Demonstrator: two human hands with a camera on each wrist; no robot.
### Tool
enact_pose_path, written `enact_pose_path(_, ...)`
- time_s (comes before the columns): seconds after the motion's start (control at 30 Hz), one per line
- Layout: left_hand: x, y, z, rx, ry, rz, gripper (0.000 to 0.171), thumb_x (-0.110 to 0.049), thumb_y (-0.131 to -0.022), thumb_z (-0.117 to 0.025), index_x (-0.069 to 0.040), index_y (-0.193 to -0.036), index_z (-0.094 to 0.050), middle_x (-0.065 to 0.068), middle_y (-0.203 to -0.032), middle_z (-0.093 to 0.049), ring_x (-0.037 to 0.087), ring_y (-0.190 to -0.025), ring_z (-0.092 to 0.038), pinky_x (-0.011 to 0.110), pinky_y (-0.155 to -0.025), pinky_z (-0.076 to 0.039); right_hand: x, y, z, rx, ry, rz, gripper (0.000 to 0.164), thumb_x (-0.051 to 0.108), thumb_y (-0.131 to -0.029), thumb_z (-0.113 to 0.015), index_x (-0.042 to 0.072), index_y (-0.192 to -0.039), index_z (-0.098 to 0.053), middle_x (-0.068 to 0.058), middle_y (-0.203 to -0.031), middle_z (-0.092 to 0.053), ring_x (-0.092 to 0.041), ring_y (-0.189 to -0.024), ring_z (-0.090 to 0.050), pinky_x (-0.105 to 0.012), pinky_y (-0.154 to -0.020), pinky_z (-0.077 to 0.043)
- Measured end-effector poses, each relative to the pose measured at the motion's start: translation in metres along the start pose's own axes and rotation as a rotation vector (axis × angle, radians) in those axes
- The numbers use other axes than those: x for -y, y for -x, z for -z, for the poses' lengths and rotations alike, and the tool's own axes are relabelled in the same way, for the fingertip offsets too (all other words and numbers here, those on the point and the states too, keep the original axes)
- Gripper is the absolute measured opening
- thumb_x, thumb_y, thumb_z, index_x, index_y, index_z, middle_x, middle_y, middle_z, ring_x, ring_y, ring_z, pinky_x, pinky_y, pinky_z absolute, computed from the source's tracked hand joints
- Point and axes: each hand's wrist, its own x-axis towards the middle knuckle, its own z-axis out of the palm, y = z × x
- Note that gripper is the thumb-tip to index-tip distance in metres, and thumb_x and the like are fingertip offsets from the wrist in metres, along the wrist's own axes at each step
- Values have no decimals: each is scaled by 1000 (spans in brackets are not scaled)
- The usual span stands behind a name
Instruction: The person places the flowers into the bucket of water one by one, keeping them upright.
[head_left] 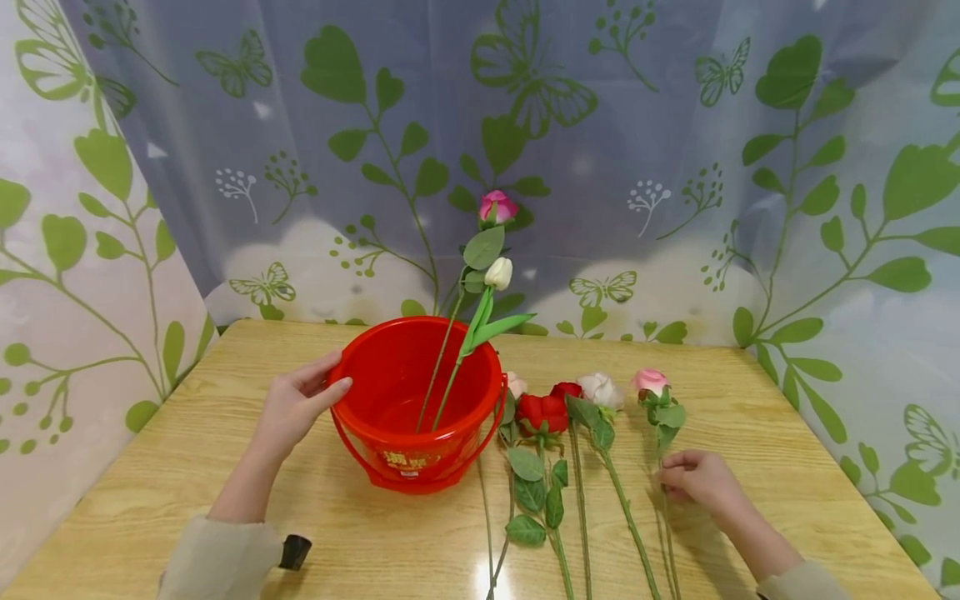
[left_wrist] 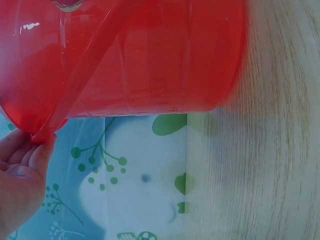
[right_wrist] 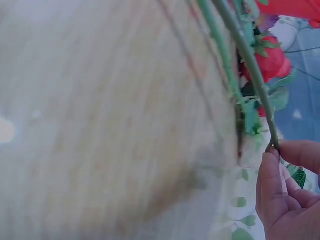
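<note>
My left hand (head_left: 294, 407) holds the left rim of a red plastic bucket (head_left: 378, 371), thumb and fingers at the edge; the left wrist view shows the fingertips at the end of the bucket's handle (left_wrist: 82, 75). Two artificial flowers lean in the bucket: a magenta rose (head_left: 497, 206) and a white tulip (head_left: 498, 273). At the right, my right hand (head_left: 701, 479) pinches the stem of a pink rose (head_left: 651, 382) between thumb and forefinger. In the right wrist view that green stem (right_wrist: 256, 72) runs up from the fingertips.
Between bucket and right hand lie several flowers on the wooden table (head_left: 360, 550): a red rose (head_left: 543, 413), a smaller red one (head_left: 566, 389), a white one (head_left: 600, 390) and a pale one (head_left: 516, 385) partly behind the bucket. A patterned curtain (head_left: 637, 100) stands behind.
</note>
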Motion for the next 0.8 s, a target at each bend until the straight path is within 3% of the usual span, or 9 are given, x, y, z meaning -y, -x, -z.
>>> enact_pose_path(0.3,-1,0,0,7,-7,13,55,-24,-81,-65,3,-125,-47,17,-123,-49,29,-108,-50,20,-77,-46,27,11,8,15,-14,46,33,5,-84,-57,-18,-106,-48,-10,-83,-60,-17,-73,-60,-33,-68,-52)
enact_pose_path(0.8,-2,1,0,11,3,25,55,-24,-81,-65,2,-126,-47,16,-124,-48,28,-109,-49,22,-78,-46,57,22,5,3,-85,137,33,4,-84,-58,-17,-107,-48,-8,-85,-60,-10,-74,-60,-29,-70,-52)
